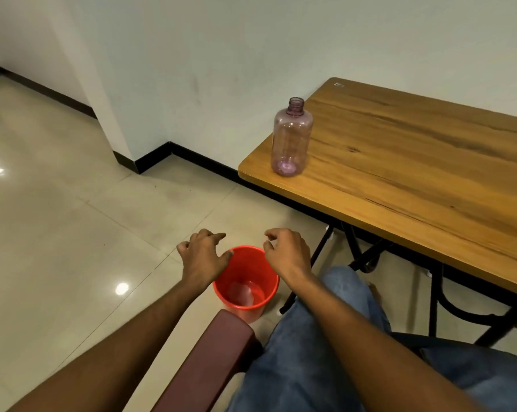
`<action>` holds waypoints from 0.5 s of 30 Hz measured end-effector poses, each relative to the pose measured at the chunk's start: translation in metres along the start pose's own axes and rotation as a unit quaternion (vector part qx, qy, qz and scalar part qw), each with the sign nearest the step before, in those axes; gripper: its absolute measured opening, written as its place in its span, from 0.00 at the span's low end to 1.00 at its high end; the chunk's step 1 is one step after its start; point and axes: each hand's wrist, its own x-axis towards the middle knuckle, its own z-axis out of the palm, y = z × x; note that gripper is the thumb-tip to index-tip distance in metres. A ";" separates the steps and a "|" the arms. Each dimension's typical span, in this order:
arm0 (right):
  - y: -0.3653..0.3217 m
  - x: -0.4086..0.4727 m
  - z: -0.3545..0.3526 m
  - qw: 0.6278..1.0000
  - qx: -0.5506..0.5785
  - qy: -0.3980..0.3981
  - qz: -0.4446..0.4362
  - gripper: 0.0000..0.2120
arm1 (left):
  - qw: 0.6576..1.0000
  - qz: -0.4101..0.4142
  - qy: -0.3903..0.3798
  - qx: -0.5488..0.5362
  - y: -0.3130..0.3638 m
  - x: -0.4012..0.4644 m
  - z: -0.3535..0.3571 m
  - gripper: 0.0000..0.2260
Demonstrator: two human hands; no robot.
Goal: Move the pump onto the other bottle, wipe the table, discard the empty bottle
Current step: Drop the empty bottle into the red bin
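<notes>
An empty pale purple bottle (291, 138) with no pump or cap stands upright at the left corner of the wooden table (414, 162). On the floor below sits a red bin (246, 282); something pale and see-through lies at its bottom. My left hand (203, 257) hovers over the bin's left rim, fingers loosely curled, holding nothing. My right hand (287, 252) hovers over its right rim, also loosely curled and holding nothing. No pump or other bottle is in view.
A maroon chair armrest (209, 358) lies just in front of the bin. My legs in blue jeans (304, 352) are to its right. Black table legs (370, 257) stand under the table. Glossy tiled floor (58, 218) stretches left toward a white wall.
</notes>
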 end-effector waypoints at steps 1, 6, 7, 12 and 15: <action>-0.007 -0.006 -0.008 0.999 0.003 0.019 -0.031 0.16 | 1.000 -0.002 0.021 -0.023 0.006 0.000 -0.009 0.22; -0.058 -0.047 -0.068 0.967 0.107 0.153 -0.176 0.14 | 0.960 0.038 0.199 -0.195 0.054 0.001 -0.073 0.13; -0.070 -0.051 -0.081 0.948 0.157 0.191 -0.202 0.15 | 0.938 0.061 0.241 -0.244 0.065 0.002 -0.087 0.13; -0.103 -0.025 -0.155 0.888 0.321 0.300 -0.135 0.27 | 0.864 0.167 0.257 -0.400 0.136 0.012 -0.129 0.17; -0.101 0.004 -0.176 0.947 0.272 0.170 -0.016 0.40 | 0.896 0.132 0.089 -0.416 0.170 0.024 -0.127 0.27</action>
